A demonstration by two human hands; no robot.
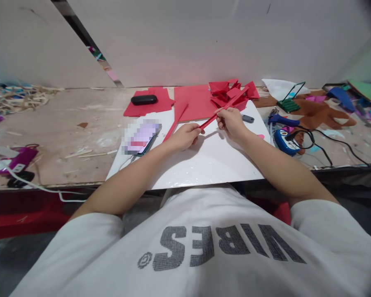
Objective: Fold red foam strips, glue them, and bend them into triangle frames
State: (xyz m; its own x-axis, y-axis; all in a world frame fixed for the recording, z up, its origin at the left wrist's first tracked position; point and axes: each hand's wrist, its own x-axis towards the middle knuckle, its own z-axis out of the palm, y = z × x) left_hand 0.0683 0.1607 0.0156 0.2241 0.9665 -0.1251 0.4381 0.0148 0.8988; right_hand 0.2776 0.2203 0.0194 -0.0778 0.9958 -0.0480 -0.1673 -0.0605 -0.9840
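Between my two hands a narrow red paper strip (209, 121) is stretched at a slant over the white board (210, 165). My left hand (185, 135) pinches its lower end. Farther along, my right hand (230, 122) grips the strip, which runs on past the fingers toward the folded red paper pieces (224, 93). Another red strip (176, 123) lies beside my left hand, partly hidden by it. Behind both hands sits a flat stack of red sheets (191, 101). A grey utility knife or similar small tool (247, 119) rests just right of my right hand.
At left on the board lies a phone (142, 138); behind it a black case (144, 100) sits on red paper. To the right are a blue glue gun (282, 120), a blue round device (286, 142) with black cable, and a green stand (289, 105). Wood sticks (15, 99) pile far left.
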